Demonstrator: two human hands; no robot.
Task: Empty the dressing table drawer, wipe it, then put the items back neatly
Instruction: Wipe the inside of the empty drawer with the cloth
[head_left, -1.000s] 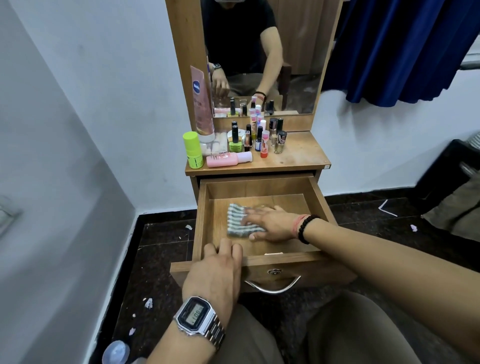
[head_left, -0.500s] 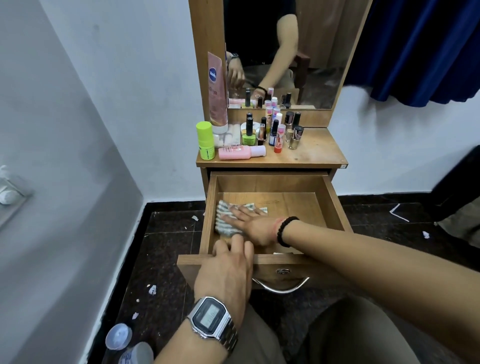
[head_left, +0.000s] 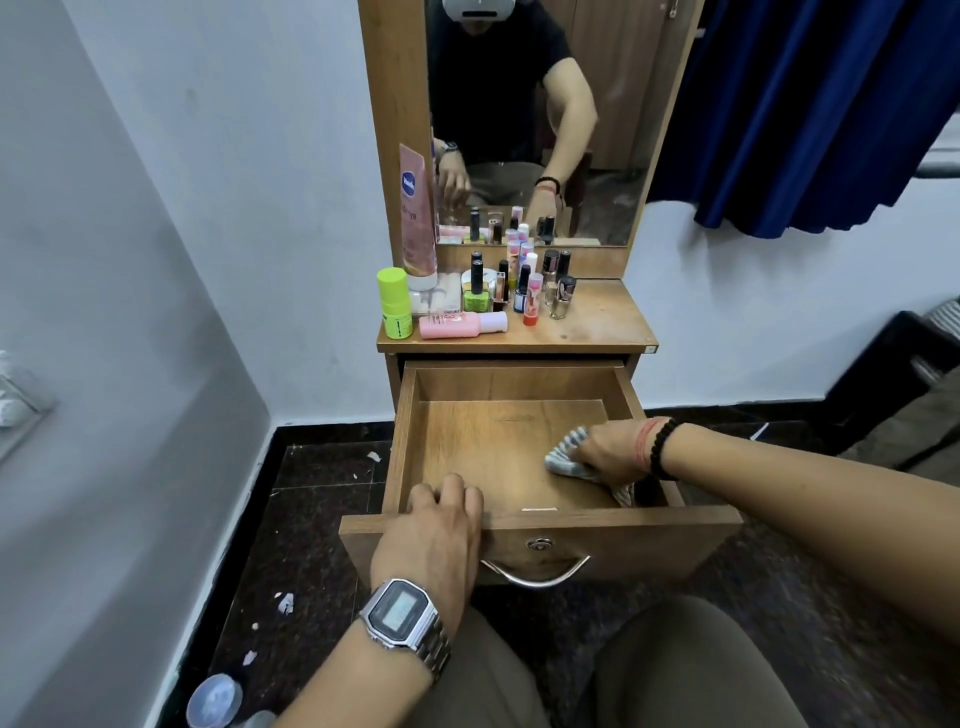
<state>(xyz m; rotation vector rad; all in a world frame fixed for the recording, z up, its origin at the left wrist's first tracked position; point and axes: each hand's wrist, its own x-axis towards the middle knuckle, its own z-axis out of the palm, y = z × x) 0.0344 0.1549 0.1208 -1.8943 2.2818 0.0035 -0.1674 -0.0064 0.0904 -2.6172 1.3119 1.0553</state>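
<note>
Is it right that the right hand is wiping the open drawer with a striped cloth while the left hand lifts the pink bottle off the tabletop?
Not quite. In the head view the left hand grips the drawer's front edge; the pink bottle lies untouched on the tabletop. The right hand is indeed wiping with the striped cloth.

**A bedroom corner in a home**

A narrow wooden dressing table (head_left: 597, 332) with an upright mirror (head_left: 535, 119) stands against a white wall. Nail polish bottles (head_left: 524, 291), a lotion tube (head_left: 415, 218) and a blue curtain (head_left: 810, 109) mark domestic use.
</note>
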